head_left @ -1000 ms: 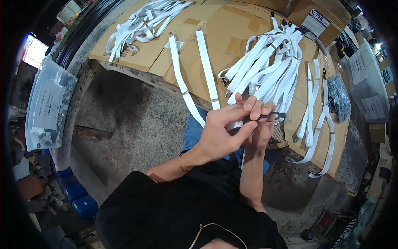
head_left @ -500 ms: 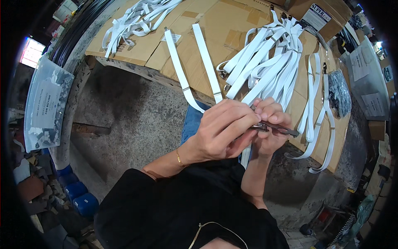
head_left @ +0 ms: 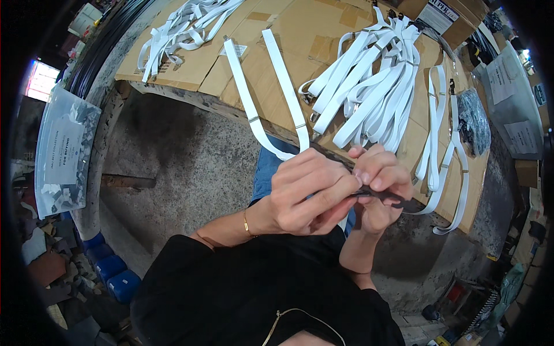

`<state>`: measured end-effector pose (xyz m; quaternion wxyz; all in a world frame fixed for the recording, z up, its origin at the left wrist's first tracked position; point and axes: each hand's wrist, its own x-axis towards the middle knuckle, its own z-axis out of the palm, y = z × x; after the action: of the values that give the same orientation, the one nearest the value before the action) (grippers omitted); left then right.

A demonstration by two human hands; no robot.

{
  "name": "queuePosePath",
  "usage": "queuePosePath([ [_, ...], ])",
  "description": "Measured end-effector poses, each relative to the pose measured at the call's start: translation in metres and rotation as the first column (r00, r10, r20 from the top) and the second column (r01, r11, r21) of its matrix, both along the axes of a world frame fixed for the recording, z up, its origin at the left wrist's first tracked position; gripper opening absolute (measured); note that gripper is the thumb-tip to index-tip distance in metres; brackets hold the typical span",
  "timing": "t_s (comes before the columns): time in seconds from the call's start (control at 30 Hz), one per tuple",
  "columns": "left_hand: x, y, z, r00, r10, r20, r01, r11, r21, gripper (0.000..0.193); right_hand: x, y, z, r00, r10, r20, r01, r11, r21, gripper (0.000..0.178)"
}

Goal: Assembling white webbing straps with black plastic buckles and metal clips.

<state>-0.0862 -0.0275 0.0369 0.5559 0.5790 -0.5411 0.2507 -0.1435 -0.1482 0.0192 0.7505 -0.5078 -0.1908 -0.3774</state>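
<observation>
My left hand and my right hand are together in front of my chest, both with fingers pinched. Between their fingertips is a small, dark, flat piece, its end sticking out below my right fingers. Its exact kind is hard to make out, as the fingers cover most of it. Just beyond my left hand, a white elastic suspender strap with metal sliders lies on the table, its curved lower part hanging over the edge.
A brown cardboard sheet covers the table. A large bundle of white suspenders lies ahead, a smaller pile far left, and more straps at right. A clear plastic bag and a translucent bin are further right.
The dark piece has turned in my fingers, and its outer end now sits lower. Both hands stay pinched together. The white strap's lower part has shifted and now shows as a curve beyond my left hand.
</observation>
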Motion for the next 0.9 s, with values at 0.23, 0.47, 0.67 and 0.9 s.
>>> queuePosePath([
  [0.23,-0.004,0.004,0.004,1.000,-0.010,-0.007,0.010,1.000,0.002,0.021,-0.010,0.013,0.008,0.973,-0.223,-0.053,0.220,0.974,-0.049,0.020],
  [0.47,-0.011,0.004,0.007,0.996,-0.077,-0.041,0.076,0.997,-0.004,0.020,-0.020,0.020,0.006,0.948,-0.315,-0.057,0.312,0.949,-0.049,0.018],
  [0.67,-0.014,0.005,0.005,0.997,-0.065,-0.052,0.064,0.998,-0.012,0.020,-0.020,0.023,0.002,0.960,-0.277,-0.051,0.279,0.960,0.028,0.018],
  [0.9,-0.009,0.011,0.005,0.964,-0.141,-0.225,0.159,0.985,0.061,0.025,-0.009,0.013,-0.003,0.952,-0.303,0.055,0.306,0.950,-0.069,0.016],
])
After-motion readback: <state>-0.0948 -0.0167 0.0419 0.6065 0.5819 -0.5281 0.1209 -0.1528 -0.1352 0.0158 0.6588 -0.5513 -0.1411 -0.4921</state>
